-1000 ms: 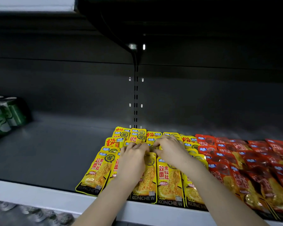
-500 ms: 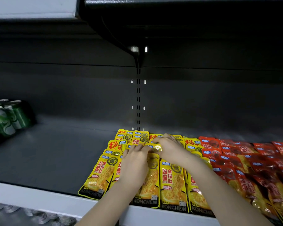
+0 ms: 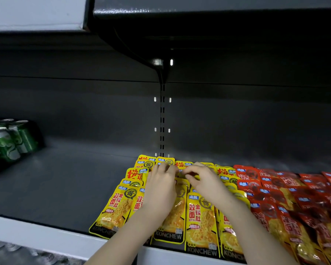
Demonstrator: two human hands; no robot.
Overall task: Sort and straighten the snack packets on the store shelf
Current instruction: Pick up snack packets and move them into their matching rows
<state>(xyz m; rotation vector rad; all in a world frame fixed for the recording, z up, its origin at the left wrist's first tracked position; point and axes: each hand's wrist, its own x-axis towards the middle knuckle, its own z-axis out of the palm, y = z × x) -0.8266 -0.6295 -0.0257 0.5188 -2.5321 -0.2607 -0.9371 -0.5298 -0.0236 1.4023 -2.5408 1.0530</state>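
Yellow snack packets [image 3: 201, 220] lie in overlapping rows on the dark shelf [image 3: 55, 184], from the front lip back toward the wall. Red snack packets [image 3: 287, 197] fill the shelf to their right. My left hand [image 3: 161, 186] lies over the middle yellow row, and its fingertips pinch the top edge of a yellow packet there. My right hand [image 3: 203, 178] is right beside it, fingers curled, pinching the same packet edge. The pinched packet is mostly hidden under both hands.
Green drink cans [image 3: 10, 140] stand at the far left of the shelf. A slotted upright [image 3: 162, 119] runs down the back wall behind the packets. The shelf's pale front lip [image 3: 46, 238] runs along the bottom. The upper shelf overhangs.
Both hands have stayed on the middle yellow row, fingertips working at the packet edge. The camera has shifted slightly, so the shelf sits lower and more to the right in view.
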